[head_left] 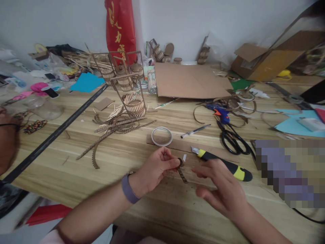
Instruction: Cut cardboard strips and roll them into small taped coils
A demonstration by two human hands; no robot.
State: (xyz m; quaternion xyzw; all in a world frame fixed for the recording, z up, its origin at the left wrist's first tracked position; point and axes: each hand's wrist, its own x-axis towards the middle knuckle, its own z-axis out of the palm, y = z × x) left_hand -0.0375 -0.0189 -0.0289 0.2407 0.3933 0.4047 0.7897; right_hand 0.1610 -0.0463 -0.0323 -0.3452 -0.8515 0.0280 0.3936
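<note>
My left hand [157,169] pinches a narrow strip of brown corrugated cardboard [182,174]; its upper end is curled into a small loop at the fingertips and the tail hangs down. To the right of the strip, my right hand [220,189] hovers with thumb and fingers apart, holding nothing. Just behind it lies a yellow and black utility knife [210,157] with its blade out. A small white scrap [185,157] sits on the flat cardboard piece [175,145] beyond my fingers. The roll of white tape [161,136] rests partly on that piece.
Cardboard strips [114,125] are heaped to the left, near small stick baskets [134,105] with tall handles. A pen [195,131], black scissors [235,140] and a blue glue gun [222,114] lie to the right. Behind is a large cardboard sheet [190,79]. Another person [8,145] is at the left edge.
</note>
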